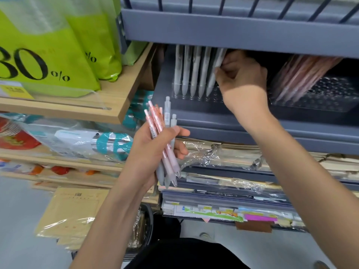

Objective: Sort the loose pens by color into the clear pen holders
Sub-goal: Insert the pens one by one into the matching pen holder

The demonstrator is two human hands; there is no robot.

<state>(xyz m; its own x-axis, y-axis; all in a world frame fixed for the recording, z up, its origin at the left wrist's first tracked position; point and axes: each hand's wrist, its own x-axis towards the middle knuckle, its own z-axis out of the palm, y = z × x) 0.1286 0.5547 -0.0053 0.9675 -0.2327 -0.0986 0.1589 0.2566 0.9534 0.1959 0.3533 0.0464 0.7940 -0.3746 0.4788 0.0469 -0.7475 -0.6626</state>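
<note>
My left hand (pixel 153 150) grips a bundle of loose pens (pixel 165 140), several pink and some grey, held upright in front of the shelves. My right hand (pixel 240 74) reaches into the grey shelf and pinches a grey pen (pixel 215 72), the rightmost of a row of grey pens (pixel 191 70) standing tip-down in a clear pen holder (pixel 196 96). A second clear holder (pixel 318 96) to the right holds several pink pens (pixel 299 78), leaning. The top of both rows is hidden under the shelf above.
A grey shelf unit (pixel 233 33) overhangs the holders. Stacks of paper goods in clear wrap (pixel 223 158) fill the lower shelves. At left, wooden shelves (pixel 108 101) carry green bags (pixel 48 55) and wrapped items. Brown envelopes (pixel 73 214) lie at the bottom left.
</note>
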